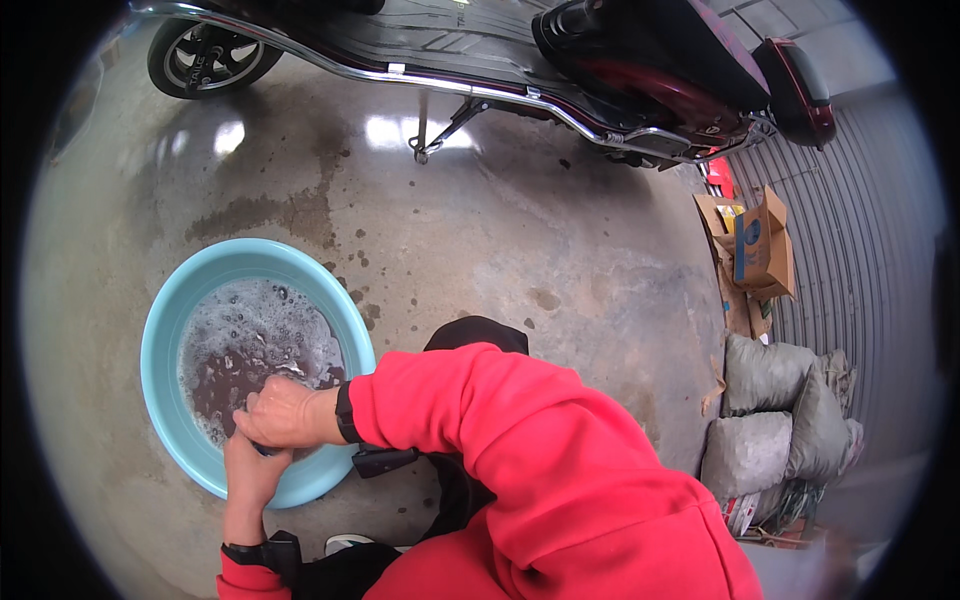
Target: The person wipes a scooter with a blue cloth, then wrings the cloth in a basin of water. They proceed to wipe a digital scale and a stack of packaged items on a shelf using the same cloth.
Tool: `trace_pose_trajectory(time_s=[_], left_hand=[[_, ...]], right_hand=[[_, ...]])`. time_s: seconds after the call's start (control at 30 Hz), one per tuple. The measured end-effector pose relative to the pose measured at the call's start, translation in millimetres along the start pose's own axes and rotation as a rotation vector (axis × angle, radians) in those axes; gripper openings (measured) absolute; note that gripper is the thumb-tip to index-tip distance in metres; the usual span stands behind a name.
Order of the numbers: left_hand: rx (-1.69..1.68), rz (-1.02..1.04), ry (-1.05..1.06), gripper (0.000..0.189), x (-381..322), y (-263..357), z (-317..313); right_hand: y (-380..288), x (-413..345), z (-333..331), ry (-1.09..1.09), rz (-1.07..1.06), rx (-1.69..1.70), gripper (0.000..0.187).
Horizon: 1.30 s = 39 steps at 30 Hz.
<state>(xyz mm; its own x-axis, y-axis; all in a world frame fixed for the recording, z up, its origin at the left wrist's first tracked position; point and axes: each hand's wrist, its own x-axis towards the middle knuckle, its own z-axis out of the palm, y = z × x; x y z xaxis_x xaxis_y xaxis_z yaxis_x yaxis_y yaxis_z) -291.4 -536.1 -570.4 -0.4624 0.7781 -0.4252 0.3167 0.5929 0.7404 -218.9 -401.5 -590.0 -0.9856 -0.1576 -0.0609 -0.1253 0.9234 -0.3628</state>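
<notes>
A light blue plastic basin point(161, 420) sits on the floor before me, holding murky brownish water point(225, 382) topped with white suds point(259, 307). Over its near side my two hands are pressed together. My right hand point(281, 412) is curled like a fist on top, with a black band point(346, 412) at the wrist. Below it is my left hand point(253, 469), its fingers mostly hidden by the right. Between them shows a bit of a dark item point(264, 450), possibly wet cloth; most of it is covered. A black device point(281, 553) is strapped to my left wrist.
A dark red electric scooter point(660, 97) stands across the far side on its kickstand point(450, 131). At the right, an opened cardboard box point(765, 247) and several stuffed grey sacks point(750, 450) lie along a ribbed metal shutter point(847, 262). The concrete floor point(480, 247) has wet spots.
</notes>
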Motion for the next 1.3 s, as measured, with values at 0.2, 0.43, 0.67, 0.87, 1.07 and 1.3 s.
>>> trace_pose_trajectory(time_s=[0.2,0.43,0.67,0.87,1.07,1.3], left_hand=[[0.399,0.069,0.209,0.055,-4.6,-9.8,16.7],[0.537,0.515,0.48,0.059,-2.6,-5.8,3.6],[-0.538,0.053,0.396,0.037,10.3,-12.2,-23.0],[-1.228,-0.324,-0.049,0.037,2.8,-30.7,-29.5],[-0.887,-0.338,-0.244,0.032,-4.7,-17.4,-23.7],[-0.035,0.082,0.038,0.04,-3.6,-11.1,7.9]], right_hand=[[5.9,2.2,-14.3,-0.276,0.177,0.279,0.026],[27.0,10.0,-18.3,-0.194,0.092,0.866,0.034],[21.2,12.3,-33.9,-0.144,0.425,1.546,0.046],[15.1,5.4,-24.9,0.274,-0.209,0.232,0.088],[9.5,-0.3,-3.8,0.276,-0.24,0.133,0.047],[0.2,-6.5,0.5,-0.076,-0.054,0.041,0.02]])
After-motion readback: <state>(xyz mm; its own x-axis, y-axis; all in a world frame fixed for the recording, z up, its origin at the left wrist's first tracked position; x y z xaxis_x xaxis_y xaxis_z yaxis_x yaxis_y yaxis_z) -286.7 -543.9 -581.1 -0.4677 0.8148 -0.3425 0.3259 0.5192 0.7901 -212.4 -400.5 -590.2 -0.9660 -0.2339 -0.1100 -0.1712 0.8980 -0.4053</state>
